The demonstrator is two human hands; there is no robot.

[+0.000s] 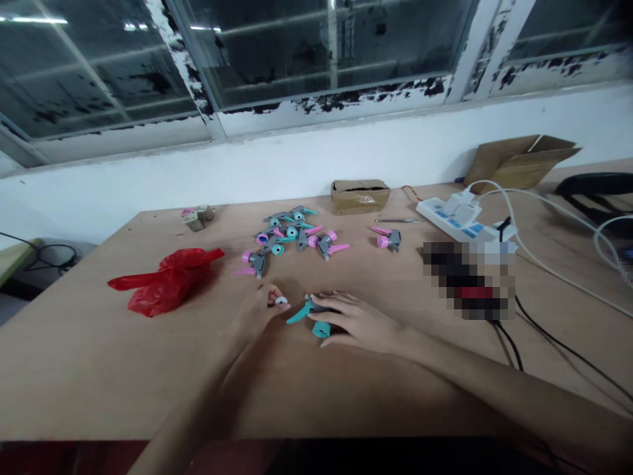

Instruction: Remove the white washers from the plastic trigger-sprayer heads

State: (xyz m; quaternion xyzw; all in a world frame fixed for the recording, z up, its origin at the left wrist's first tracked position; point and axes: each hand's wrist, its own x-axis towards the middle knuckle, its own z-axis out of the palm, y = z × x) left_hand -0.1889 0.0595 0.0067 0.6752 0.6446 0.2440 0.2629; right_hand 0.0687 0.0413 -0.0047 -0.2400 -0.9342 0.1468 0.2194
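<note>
My left hand pinches a small round white piece, which looks like a washer, between thumb and fingers. Beside it, my right hand lies over a grey and teal trigger spray head, fingers across its grey body and thumb near the teal collar. The teal lever points left toward my left hand. Part of the grey body is hidden under the fingers. Farther back is a group of similar spray heads, some teal and some pink. One pink and grey spray head lies apart to the right.
A knotted red plastic bag lies at left, with small blocks behind it. Along the wall are a small carton, a thin metal tool, a white power strip with cables, and an open cardboard box.
</note>
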